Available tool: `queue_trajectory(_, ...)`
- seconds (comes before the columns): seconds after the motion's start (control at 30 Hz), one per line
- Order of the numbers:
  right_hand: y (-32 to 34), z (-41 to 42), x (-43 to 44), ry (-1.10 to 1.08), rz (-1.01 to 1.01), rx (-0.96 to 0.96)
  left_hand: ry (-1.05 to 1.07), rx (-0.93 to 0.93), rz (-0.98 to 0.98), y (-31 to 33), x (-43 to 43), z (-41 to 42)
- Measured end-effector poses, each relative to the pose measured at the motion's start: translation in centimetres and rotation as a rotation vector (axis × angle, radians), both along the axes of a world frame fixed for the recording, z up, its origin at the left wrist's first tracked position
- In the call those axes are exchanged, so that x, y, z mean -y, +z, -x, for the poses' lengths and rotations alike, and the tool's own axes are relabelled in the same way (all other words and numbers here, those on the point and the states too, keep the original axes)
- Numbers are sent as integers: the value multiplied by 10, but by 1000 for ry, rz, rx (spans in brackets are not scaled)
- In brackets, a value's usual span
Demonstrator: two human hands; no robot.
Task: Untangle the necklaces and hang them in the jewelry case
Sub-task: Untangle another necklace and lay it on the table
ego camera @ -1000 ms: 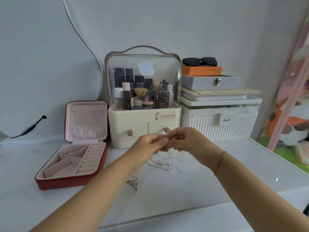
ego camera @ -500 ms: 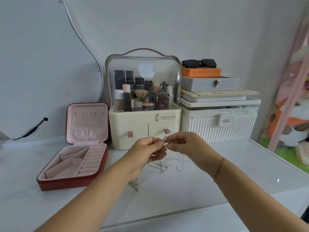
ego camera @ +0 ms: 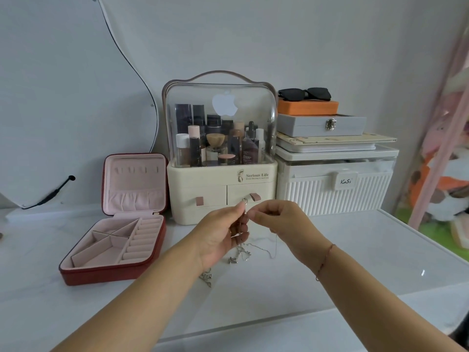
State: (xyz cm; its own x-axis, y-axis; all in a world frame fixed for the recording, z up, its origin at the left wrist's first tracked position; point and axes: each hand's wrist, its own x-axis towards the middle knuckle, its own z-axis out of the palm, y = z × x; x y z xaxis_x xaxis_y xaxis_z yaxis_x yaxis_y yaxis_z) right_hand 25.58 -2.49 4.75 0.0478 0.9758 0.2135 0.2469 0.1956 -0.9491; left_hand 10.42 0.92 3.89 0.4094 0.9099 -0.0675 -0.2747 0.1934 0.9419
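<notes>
Both hands are working just above the white table (ego camera: 355,252), in front of the cream cosmetics organizer (ego camera: 220,184). The left hand (ego camera: 219,236) is pinching a chain between thumb and index fingertip, right below a small metal ring (ego camera: 245,200) that is sticking up above the pinch; its other fingers are curling loosely inward. The right hand (ego camera: 281,221) is pinching a thin strand between thumb and index right beside the left fingertips, remaining fingers folded into the palm. The tangled necklaces (ego camera: 241,252) are hanging from both pinches, the knotted lower part reaching the tabletop, though I cannot tell whether it is touching. One fine strand is looping down under the right hand. Another bit of chain (ego camera: 206,277) is lying on the table beneath the left wrist. The red jewelry case (ego camera: 106,274) is sitting open to the left, well apart from the hands, lid upright, pink compartments showing no jewelry.
</notes>
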Motion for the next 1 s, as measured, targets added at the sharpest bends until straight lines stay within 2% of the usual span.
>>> queue_trajectory(0.13,-2,3,0,0,-5,-42,65,13,2,2,0,0)
queue_trajectory(0.4,-5,7,-1,23,-15,-30,63,4,8,1,0,3)
queue_trajectory(0.47,-6,6,-2,13,-7,-14,89,-121,-95,-5,-3,6)
queue_trajectory(0.57,-8,-1,-1,-3,23,42,76,-566,-428,-16,-4,16)
queue_trajectory(0.63,-13,-9,1,-22,41,156,-38,-805,-570,-23,-1,22)
queue_trajectory(0.7,-21,-16,5,-12,46,326,-130,-958,-628,-26,3,28)
queue_trajectory(0.77,-30,-21,9,24,44,455,-175,-1028,-668,-26,7,34)
queue_trajectory(0.87,-37,-23,17,98,16,529,-265,-1076,-725,-24,13,40)
queue_trajectory(1.0,-42,-20,26,100,-54,722,-248,-1088,-764,-28,18,38)
